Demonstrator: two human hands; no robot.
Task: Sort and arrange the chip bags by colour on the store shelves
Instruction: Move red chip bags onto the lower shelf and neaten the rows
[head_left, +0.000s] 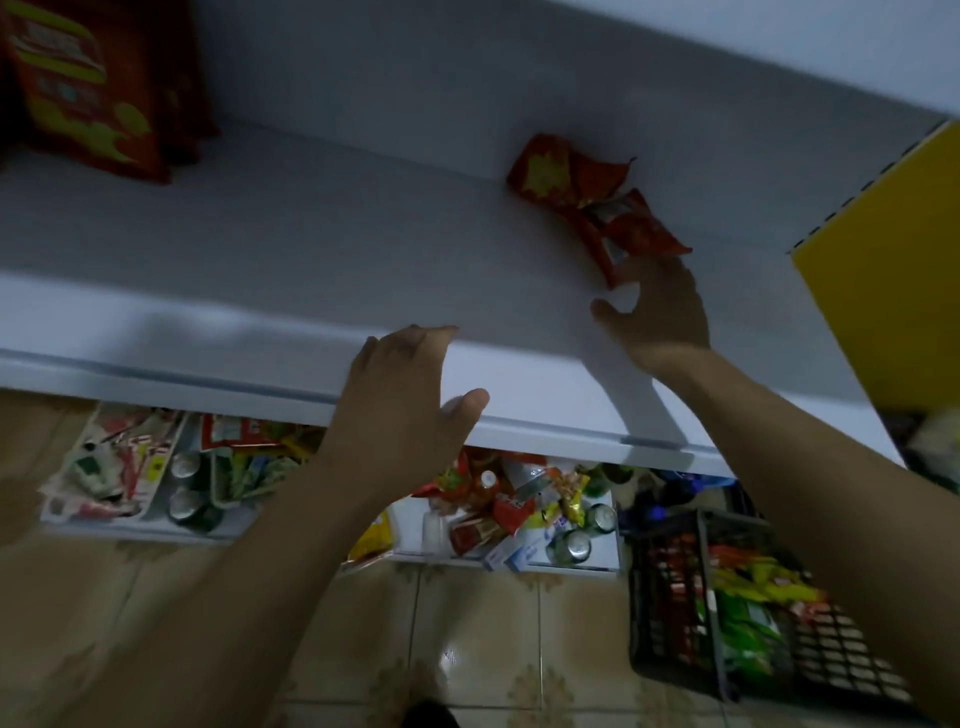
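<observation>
The upper shelf (311, 249) is white and runs across the view.

**Task items**
- Two red chip bags lie flat on the right part of this shelf. The far red bag (556, 171) lies against the back wall. The near red bag (631, 231) overlaps its lower corner and points toward the shelf front.
- A row of red bags (88, 88) stands upright at the far left of the same shelf, well apart from the two flat bags.

**Grips**
- Right grip (657, 306): reaches over the shelf. Its fingers are extended and touch the front edge of the near red bag. The thumb is spread out to the side, clear of the bag. The grip is unclenched and encloses nothing.
- Left grip (410, 395): rests on the front edge of the upper shelf. The fingers are loosely bent on the top of the edge and the thumb lies on the front face. It holds no bag.

**Surroundings**
- A yellow panel (893, 260) bounds the shelf on the right.
- A lower shelf (156, 525) carries mixed packets and cans.
- A black crate (675, 649) on the tiled floor (467, 623) holds green, yellow and red packets.
</observation>
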